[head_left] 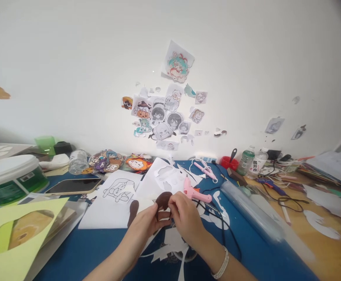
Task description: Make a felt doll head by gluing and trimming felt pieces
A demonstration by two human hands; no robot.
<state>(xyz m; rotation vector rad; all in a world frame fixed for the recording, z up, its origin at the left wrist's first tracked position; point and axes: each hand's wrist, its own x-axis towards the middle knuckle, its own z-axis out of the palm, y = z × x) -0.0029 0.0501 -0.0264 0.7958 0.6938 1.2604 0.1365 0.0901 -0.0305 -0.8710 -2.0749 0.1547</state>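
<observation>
Between my two hands is a curved dark brown cut-out piece (164, 200). My left hand (149, 217) is closed on its left side, thumb on top and fingers beneath. The fingertips of my right hand (184, 214) pinch its right edge. Another dark brown cut-out (133, 212) lies just left of my left hand, on white paper. Past it, a sheet with a line drawing (119, 190) of a character lies flat. A pink glue gun (195, 191) rests just beyond my right hand. White paper scraps (170, 246) lie below my hands.
Left stand a white-lidded tub (12, 171), a phone (73, 186) and yellow cut paper (50, 210). Right lie a clear plastic roll (252, 208), a cable (231, 238), bottles (245, 160) and a red bowl (225, 162). Paper characters (163, 130) are stuck on the wall behind.
</observation>
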